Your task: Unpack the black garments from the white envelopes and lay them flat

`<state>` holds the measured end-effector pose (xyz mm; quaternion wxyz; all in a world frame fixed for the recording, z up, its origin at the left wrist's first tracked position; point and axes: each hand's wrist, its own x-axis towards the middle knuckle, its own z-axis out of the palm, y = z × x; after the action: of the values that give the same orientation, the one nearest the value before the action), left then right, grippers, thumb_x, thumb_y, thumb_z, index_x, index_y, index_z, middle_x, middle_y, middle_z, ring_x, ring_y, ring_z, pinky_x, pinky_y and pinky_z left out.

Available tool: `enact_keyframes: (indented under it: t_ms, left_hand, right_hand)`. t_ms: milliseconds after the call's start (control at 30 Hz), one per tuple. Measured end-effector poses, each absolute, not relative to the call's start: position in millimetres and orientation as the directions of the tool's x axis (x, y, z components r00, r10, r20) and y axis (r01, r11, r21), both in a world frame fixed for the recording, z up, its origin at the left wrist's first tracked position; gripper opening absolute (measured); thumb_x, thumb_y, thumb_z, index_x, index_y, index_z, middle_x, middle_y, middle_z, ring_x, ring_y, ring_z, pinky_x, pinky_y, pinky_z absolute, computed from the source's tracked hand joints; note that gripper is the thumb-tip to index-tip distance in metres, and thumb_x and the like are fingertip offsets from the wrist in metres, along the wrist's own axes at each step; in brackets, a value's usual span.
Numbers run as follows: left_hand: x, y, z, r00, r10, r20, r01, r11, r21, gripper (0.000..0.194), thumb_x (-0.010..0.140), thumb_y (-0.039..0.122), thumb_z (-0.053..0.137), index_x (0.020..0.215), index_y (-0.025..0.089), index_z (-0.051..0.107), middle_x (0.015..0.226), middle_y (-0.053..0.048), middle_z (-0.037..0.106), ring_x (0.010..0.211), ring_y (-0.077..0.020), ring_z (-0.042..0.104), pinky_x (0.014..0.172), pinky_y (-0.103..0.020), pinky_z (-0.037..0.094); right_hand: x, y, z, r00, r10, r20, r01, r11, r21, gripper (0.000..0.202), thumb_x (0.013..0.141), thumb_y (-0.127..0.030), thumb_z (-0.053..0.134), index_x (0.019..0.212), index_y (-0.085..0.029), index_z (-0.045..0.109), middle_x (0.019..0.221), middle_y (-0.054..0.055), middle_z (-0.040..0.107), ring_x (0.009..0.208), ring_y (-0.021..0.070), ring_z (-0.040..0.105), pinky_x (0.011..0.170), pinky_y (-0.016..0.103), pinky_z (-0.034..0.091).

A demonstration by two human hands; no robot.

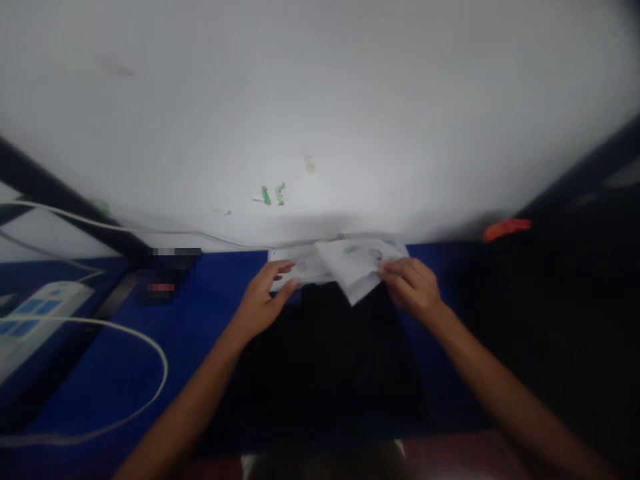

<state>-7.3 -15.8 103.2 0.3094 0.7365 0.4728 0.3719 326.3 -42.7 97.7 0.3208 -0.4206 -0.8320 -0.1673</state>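
Observation:
My right hand [411,285] pinches the right edge of a white sheet or flat bag [350,263] with dark printed marks, tilted so that one corner points down. Below and behind it lie more white sheets or plastic packets [309,265] against the wall. My left hand [265,293] is at their left part, thumb and fingers apart, fingertips at the edge of the packet. A large black item, perhaps cloth [330,360], spreads in front of both hands on the blue surface.
A white wall [320,100] rises behind the blue table [200,320]. White cables [160,360] loop at the left, near a white power strip [40,313] and a blurred dark object [167,277]. An orange object [506,229] lies on black material at the right.

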Motion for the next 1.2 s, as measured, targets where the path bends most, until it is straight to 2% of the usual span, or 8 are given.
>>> enact_keyframes:
  t_ms: [133, 233, 333, 433, 533, 800, 1033, 1200]
  left_hand:
    - [-5, -8, 115, 0.313, 0.948, 0.048, 0.162, -0.103, 0.981, 0.041, 0.097, 0.050, 0.048, 0.117, 0.018, 0.061, 0.123, -0.011, 0.066, 0.109, -0.0264, 0.065, 0.093, -0.041, 0.053]
    - [10, -14, 125, 0.540, 0.841, -0.025, 0.218, -0.111, 0.970, 0.037, 0.095, 0.048, 0.053, 0.116, 0.020, 0.066, 0.119, -0.007, 0.069, 0.112, -0.0249, 0.063, 0.097, -0.038, 0.049]
    - [33, -25, 122, 0.773, 0.623, -0.122, 0.298, -0.186, 0.936, 0.033, 0.095, 0.046, 0.054, 0.112, 0.022, 0.069, 0.113, -0.004, 0.071, 0.106, -0.0221, 0.063, 0.095, -0.034, 0.046]
    - [49, -32, 106, 0.839, 0.517, -0.167, 0.292, -0.169, 0.942, 0.035, 0.097, 0.048, 0.050, 0.100, 0.018, 0.069, 0.093, -0.002, 0.068, 0.087, -0.0178, 0.061, 0.082, -0.029, 0.046]
    - [53, -34, 93, 0.799, 0.558, -0.222, 0.254, 0.022, 0.967, 0.038, 0.094, 0.051, 0.054, 0.085, 0.016, 0.064, 0.076, 0.002, 0.056, 0.071, -0.0129, 0.051, 0.067, -0.024, 0.040]
    - [50, -35, 82, 0.639, 0.679, -0.362, 0.099, 0.394, 0.914, 0.041, 0.080, 0.054, 0.071, 0.079, 0.016, 0.057, 0.070, 0.004, 0.050, 0.062, -0.0097, 0.044, 0.060, -0.021, 0.035]
    - [46, -33, 63, 0.646, 0.676, -0.356, 0.098, 0.389, 0.916, 0.042, 0.073, 0.054, 0.076, 0.080, 0.016, 0.061, 0.071, 0.004, 0.052, 0.062, -0.0098, 0.045, 0.061, -0.022, 0.035]
    - [49, -36, 57, 0.603, 0.725, -0.332, 0.118, 0.331, 0.936, 0.034, 0.079, 0.050, 0.070, 0.086, 0.017, 0.066, 0.079, 0.002, 0.059, 0.073, -0.0133, 0.050, 0.070, -0.024, 0.039]
  right_hand:
    - [293, -91, 127, -0.713, 0.252, 0.655, 0.419, 0.901, 0.110, 0.022, 0.092, -0.012, 0.054, 0.100, -0.025, 0.070, 0.103, 0.005, 0.075, 0.101, 0.0206, 0.069, 0.086, 0.038, 0.059]
    - [267, -111, 136, -0.787, 0.044, 0.615, 0.220, 0.952, 0.212, 0.019, 0.090, -0.015, 0.055, 0.084, -0.023, 0.072, 0.102, 0.006, 0.075, 0.099, 0.0197, 0.069, 0.090, 0.034, 0.059]
    - [250, -113, 128, -0.744, -0.039, 0.668, 0.131, 0.971, 0.202, 0.025, 0.089, -0.015, 0.051, 0.076, -0.020, 0.072, 0.096, 0.006, 0.075, 0.091, 0.0189, 0.069, 0.088, 0.032, 0.059]
    - [245, -109, 116, -0.706, -0.015, 0.708, 0.137, 0.978, 0.158, 0.028, 0.090, -0.014, 0.047, 0.077, -0.018, 0.072, 0.096, 0.007, 0.076, 0.086, 0.0181, 0.069, 0.087, 0.032, 0.060]
    - [250, -107, 112, -0.710, 0.027, 0.703, 0.160, 0.979, 0.124, 0.025, 0.090, -0.013, 0.048, 0.084, -0.014, 0.072, 0.100, 0.009, 0.075, 0.089, 0.0188, 0.069, 0.092, 0.033, 0.058]
    - [257, -99, 109, -0.659, 0.138, 0.739, 0.188, 0.982, -0.016, 0.023, 0.095, -0.009, 0.045, 0.095, -0.007, 0.068, 0.099, 0.013, 0.073, 0.097, 0.0218, 0.067, 0.089, 0.038, 0.059]
    - [258, -73, 84, -0.670, 0.406, 0.621, 0.475, 0.878, -0.062, 0.022, 0.098, -0.010, 0.046, 0.111, -0.009, 0.063, 0.100, 0.014, 0.070, 0.092, 0.0222, 0.063, 0.079, 0.038, 0.058]
    - [260, -64, 79, -0.714, 0.451, 0.536, 0.507, 0.860, -0.050, 0.028, 0.100, -0.009, 0.039, 0.114, -0.010, 0.062, 0.098, 0.014, 0.069, 0.088, 0.0211, 0.061, 0.076, 0.036, 0.056]
